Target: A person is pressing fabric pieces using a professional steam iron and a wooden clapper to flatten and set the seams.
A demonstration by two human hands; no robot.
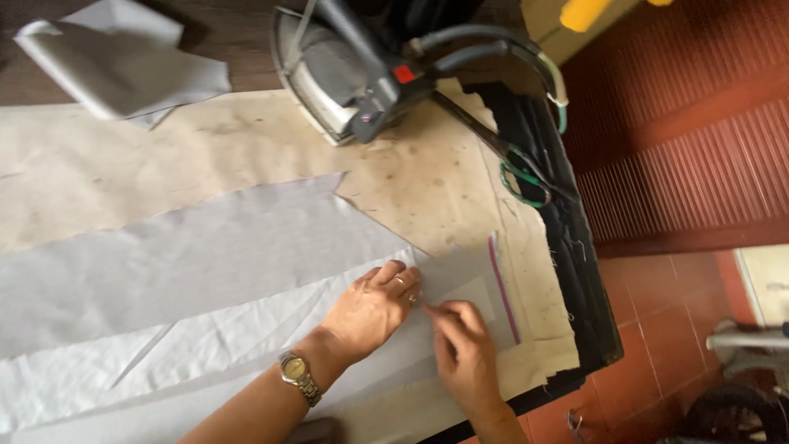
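Observation:
My left hand (374, 308), with a watch on the wrist and rings on the fingers, lies flat on a long piece of pale grey fabric (189, 263), pressing down its right end. My right hand (462, 349) is just to the right of it, fingertips pinched at the fabric's edge next to my left fingers. A thinner white layer (123, 370) lies under the grey piece. Both rest on a stained beige cloth cover (164, 156) over the table.
A heavy steam iron (345, 78) with hoses stands at the back. Scissors with green handles (514, 168) lie by the right edge. A ruler with a pink stripe (503, 288) sits right of my hands. Folded grey fabric (115, 57) lies at the back left. Red tiled floor is to the right.

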